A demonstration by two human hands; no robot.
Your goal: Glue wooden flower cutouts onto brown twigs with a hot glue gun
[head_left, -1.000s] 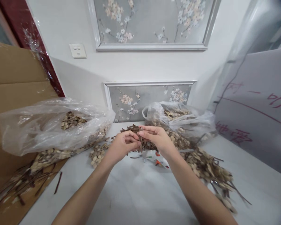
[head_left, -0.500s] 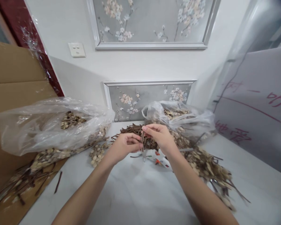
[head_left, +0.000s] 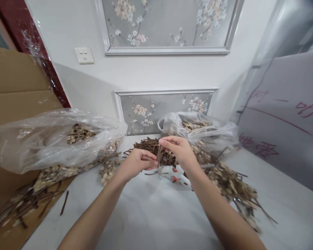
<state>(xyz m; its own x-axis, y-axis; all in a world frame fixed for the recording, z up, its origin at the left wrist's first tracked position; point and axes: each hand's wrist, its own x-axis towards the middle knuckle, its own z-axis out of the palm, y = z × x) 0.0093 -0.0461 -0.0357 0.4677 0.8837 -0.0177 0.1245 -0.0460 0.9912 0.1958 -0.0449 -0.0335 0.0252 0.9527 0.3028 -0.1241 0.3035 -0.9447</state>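
My left hand and my right hand meet over the middle of the table. Between them stands a short bunch of thin brown twigs, nearly upright. My right fingertips pinch its upper end, and my left thumb and fingers close on its lower end. Just behind lies a heap of brown twigs, partly covered by my hands. A white object with orange and green patches rests below my right hand, its kind unclear.
Clear plastic bags, one on the left and one on the right, hold pale flat pieces. Loose pale discs lie left of my hands, and a dried brown heap is at right. Cardboard stands at far left.
My fingertips are slightly farther apart along the twigs, so more of their length shows between my hands. The things on the table have stayed put.
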